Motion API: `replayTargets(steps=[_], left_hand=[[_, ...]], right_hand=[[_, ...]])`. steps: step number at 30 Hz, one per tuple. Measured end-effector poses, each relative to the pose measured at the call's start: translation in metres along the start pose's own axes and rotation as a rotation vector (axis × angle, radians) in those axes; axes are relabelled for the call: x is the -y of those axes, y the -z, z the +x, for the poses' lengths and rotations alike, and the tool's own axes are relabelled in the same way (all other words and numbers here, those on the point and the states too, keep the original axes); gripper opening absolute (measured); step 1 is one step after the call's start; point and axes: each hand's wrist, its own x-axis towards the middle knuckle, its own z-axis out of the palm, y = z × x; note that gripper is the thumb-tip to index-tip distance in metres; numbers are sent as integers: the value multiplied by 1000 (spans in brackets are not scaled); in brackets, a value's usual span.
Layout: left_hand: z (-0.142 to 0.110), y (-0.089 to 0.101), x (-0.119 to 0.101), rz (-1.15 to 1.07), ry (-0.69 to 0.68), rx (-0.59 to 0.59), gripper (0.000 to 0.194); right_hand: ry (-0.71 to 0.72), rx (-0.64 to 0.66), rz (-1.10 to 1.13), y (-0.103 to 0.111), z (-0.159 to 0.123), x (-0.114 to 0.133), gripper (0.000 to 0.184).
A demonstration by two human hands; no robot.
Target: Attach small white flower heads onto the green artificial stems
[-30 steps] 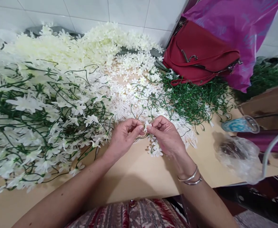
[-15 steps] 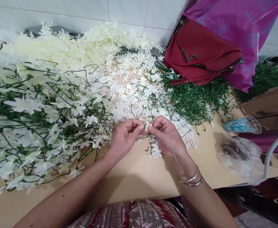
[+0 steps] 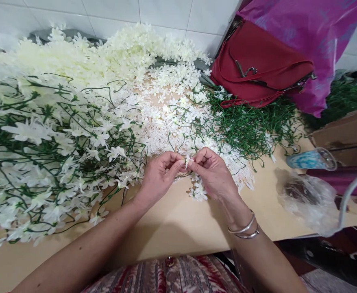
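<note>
My left hand [image 3: 160,176] and my right hand [image 3: 214,174] meet fingertip to fingertip over the tan table [image 3: 172,224]. Between them they pinch a small white artificial flower [image 3: 188,160]. A short sprig of white flowers [image 3: 198,191] hangs below my right palm. Two silver bangles [image 3: 244,230] sit on my right wrist. Just beyond my fingers lies a heap of loose white petals [image 3: 166,122].
Finished green stems with white blooms [image 3: 44,154] fill the left side. Bare green stems [image 3: 251,126] lie at centre right, under a red handbag [image 3: 257,69] and a purple plastic bag [image 3: 312,36]. A clear plastic bag [image 3: 306,199] and a cup [image 3: 311,159] sit at right.
Both hands stay pinched together on the flower, with only tiny finger movement. The view has tilted slightly, nothing else moved.
</note>
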Motion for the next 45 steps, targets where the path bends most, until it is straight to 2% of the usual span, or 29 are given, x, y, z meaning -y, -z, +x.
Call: replayTargets(steps=[4,10,16,22,25,28,30,32,33,35,38,42,45], left_hand=[[0,-1,1,-10,-4,4,21],[3,1,4,-126,-10,-24,28],[6,5,-2,-183,21,-68,36],[7,7,-2,-262,41,-88,31],[7,14,-8,-328,14,-64,24],[6,26,-24,-259,20,127,20],[4,34,-33,-109,62,370,18],[3,39,-37,85,59,592,14],[3,41,-37,182,19,666,12],[3,42,-35,338,-109,722,10],[4,40,-33,423,-217,677,7],[2,35,-34,380,-112,461,12],[1,30,-30,327,-41,320,20]], right_hand=[[18,-5,-2,1,1,-2,37],[-10,57,23,5,0,8,36],[54,25,76,6,-4,15,34],[126,3,-61,14,-4,14,25],[145,95,-251,24,-6,20,18],[167,310,-506,31,-9,26,12],[226,416,-663,34,-8,26,12],[295,468,-774,35,-6,23,14],[314,471,-799,36,-5,21,15],[308,432,-776,36,-4,17,14],[261,316,-661,34,-4,16,7],[211,209,-511,26,-9,20,5],[161,191,-428,18,-12,19,6]])
